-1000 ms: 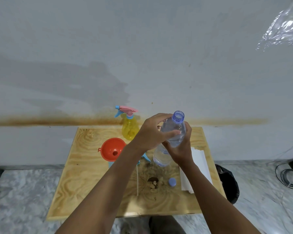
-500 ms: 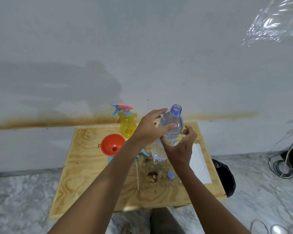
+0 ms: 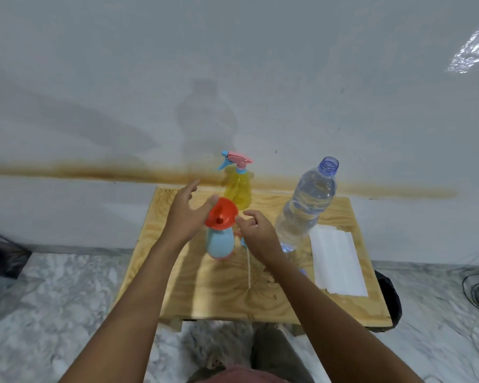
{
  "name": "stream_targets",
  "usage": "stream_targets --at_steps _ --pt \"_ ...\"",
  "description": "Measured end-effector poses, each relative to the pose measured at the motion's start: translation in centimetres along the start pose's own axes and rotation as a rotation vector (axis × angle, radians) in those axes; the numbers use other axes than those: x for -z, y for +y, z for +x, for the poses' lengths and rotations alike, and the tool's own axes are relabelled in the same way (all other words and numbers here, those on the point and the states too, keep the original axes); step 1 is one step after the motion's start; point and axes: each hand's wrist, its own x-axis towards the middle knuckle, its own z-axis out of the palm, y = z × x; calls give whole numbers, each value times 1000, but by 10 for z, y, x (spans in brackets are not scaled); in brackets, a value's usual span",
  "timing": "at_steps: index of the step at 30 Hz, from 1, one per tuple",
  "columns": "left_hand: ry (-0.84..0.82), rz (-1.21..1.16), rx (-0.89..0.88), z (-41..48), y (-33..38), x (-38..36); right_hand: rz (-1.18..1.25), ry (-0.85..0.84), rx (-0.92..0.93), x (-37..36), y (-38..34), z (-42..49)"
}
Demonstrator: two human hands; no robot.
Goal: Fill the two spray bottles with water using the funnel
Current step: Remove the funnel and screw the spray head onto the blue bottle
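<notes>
Both hands open, the left hand (image 3: 184, 214) at nine o'clock and right hand (image 3: 257, 230) at three o'clock of the blue spray bottle (image 3: 219, 241), whose tilted orange funnel (image 3: 221, 214) wants straightening before pouring.
</notes>
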Motion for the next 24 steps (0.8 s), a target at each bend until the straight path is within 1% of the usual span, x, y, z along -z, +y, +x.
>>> stream_targets --at_steps 2,4,9,12,15,18,19,21,24 --pt "-19 18 123 -1 -16 4 5 -27 -19 -8 -2 12" --pt "-25 -11 190 -2 -26 1 -17 -36 -37 -12 -9 20" --pt "28 -67 168 4 -43 -10 -87 -19 12 -12 -24 23" --pt "34 -102 178 9 -49 -11 -76 -20 5 -9 -28 23" --pt "-2 -206 164 8 -49 -7 -46 24 14 -4 -33 21" --pt "-32 -349 221 5 -54 -7 -32 62 24 4 -37 17" --pt "-52 -360 221 3 -59 -7 -19 74 23 7 -39 15" --pt "-124 -255 172 -2 -71 -11 -22 114 42 14 -39 12" --pt "-203 59 56 -6 -82 -22 -45 186 99 22 -34 9"
